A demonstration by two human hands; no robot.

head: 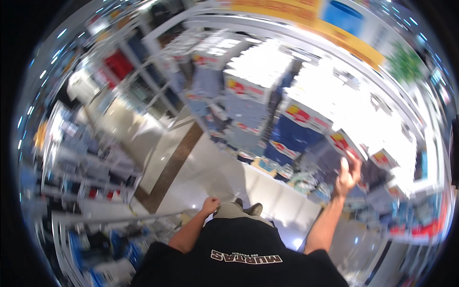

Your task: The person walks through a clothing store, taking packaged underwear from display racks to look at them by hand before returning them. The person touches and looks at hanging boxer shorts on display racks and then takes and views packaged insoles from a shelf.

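Observation:
My right hand (348, 174) is raised at a lit display shelf, thumb and fingers apart. Its fingertips overlap the lower edge of a package with a red and yellow label (342, 140); blur hides whether they touch it. Dark grey folded fabric (319, 158) shows beside that hand. To its left stands a stack of dark blue folded goods (294, 134) with similar labels, then a stack of grey-blue ones (245, 104). Low by my hip hangs my left hand (211, 205), fingers curled, with nothing visible in it.
A white-framed rack (157, 68) adjoins the display on the left. Another stand with packaged goods (93, 165) is farther left. A bin of blue and white packages (114, 247) is at lower left. Pale tiled floor (200, 168) with a brown strip (175, 166) runs between them.

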